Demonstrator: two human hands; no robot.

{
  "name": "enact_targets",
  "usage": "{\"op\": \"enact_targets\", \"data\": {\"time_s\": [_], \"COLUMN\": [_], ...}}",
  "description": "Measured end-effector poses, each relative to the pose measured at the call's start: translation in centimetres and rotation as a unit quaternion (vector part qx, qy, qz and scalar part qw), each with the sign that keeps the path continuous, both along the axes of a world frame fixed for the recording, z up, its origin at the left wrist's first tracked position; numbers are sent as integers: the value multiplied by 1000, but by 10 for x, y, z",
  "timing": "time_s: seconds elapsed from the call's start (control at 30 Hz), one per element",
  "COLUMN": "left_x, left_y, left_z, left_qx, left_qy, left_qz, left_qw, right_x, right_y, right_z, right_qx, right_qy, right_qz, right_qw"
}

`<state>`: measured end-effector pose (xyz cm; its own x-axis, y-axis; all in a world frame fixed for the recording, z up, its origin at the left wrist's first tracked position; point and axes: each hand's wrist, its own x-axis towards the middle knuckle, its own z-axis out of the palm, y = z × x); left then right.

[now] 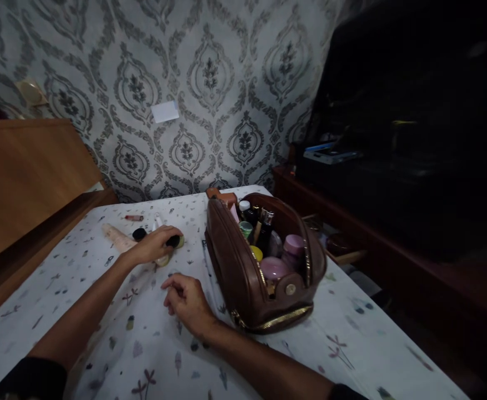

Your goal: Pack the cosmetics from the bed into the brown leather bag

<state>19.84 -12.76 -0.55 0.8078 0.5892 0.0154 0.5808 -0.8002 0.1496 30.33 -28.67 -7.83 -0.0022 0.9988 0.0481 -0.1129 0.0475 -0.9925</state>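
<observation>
My left hand (156, 244) is closed around a small black-capped bottle (180, 243) with a pale yellowish body, at the table's left half. Partly under that hand lie another pale yellowish container (162, 261) and a black round cap (139, 234). A beige tube (116, 236) and a small pinkish tube (134, 218) lie beyond it. Nearer to me, my right hand (189, 303) rests with loosely bent, parted fingers and nothing visible in them. To its right stands an unzipped brown toiletry bag (232, 266) packed with several cosmetics, including a purple-lidded jar (294, 250).
A printed white cloth covers the table (176, 361). Wooden furniture (26, 178) borders it on the left, patterned wallpaper (210, 72) at the back. On the right are a large dark screen (401, 111) and an open drawer (345, 250). An orange-brown item (225, 196) sits behind the bag.
</observation>
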Motion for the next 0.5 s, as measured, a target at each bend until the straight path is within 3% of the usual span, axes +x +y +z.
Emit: {"op": "enact_targets", "data": {"time_s": [0.13, 0.33, 0.5], "left_x": [1, 12, 16], "left_y": [8, 9, 2], "left_z": [-8, -31, -26], "left_qx": [-46, 12, 28], "left_qy": [-61, -105, -103], "left_qz": [-72, -41, -93], "left_qw": [994, 994, 990], "right_x": [0, 1, -1], "right_y": [-1, -3, -1], "right_z": [1, 5, 0], "right_qx": [-9, -27, -21], "right_qy": [-11, -30, -41], "right_qz": [7, 5, 0], "right_qw": [1000, 999, 999]}}
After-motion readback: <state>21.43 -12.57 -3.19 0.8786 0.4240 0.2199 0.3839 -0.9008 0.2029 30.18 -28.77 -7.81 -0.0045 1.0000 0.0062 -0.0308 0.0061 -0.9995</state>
